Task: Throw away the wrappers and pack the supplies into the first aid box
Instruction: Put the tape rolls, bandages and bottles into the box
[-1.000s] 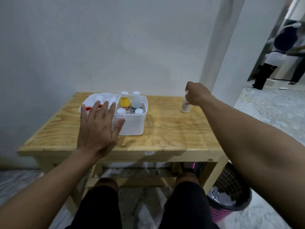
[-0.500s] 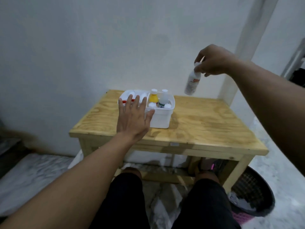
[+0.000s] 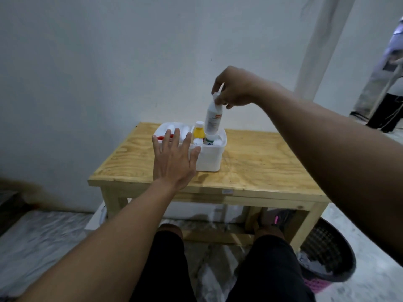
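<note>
The white bottle (image 3: 213, 118) hangs nearly upright over the right side of the white box (image 3: 210, 159), its cap half hidden by the right hand (image 3: 234, 89) pinching it from above; its label is too small to read. The left hand (image 3: 172, 162), fingers spread flat, covers the box's near left corner. The box stands on the desk (image 3: 261, 162).
</note>
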A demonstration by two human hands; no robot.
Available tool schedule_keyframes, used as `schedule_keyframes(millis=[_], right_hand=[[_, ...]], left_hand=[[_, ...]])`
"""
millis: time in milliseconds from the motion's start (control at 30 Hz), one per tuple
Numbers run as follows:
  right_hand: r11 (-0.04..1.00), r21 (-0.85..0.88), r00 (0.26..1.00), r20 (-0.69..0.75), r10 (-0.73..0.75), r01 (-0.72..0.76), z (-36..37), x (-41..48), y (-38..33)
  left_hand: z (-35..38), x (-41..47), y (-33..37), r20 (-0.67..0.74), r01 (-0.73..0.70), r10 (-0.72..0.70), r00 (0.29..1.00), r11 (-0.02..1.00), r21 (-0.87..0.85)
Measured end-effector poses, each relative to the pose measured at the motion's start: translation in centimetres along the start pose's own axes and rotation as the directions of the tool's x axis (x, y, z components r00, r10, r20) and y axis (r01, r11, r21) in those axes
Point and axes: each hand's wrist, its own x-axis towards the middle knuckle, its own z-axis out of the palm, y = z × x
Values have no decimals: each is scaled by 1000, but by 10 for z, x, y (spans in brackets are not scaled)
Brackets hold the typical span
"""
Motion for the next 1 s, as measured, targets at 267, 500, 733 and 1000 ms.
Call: schedule_keyframes(millis=[267, 500, 733, 1000], right_hand=[[1000, -7, 993, 115, 27, -26, 44, 8, 5], [999, -11, 976, 210, 53, -52, 71, 11, 14], [998, 3, 966, 251, 65, -68, 79, 12, 15], [992, -123, 974, 223, 48, -21, 79, 11, 11]], left_hand=[[5, 0, -3, -4, -11, 11, 1000, 1000, -1], [6, 1, -3, -9, -14, 14, 1000, 1000, 4], [6, 1, -4, -2, -17, 17, 1000, 1000, 15], [4, 2, -5, 28, -24, 24, 999, 999, 20]])
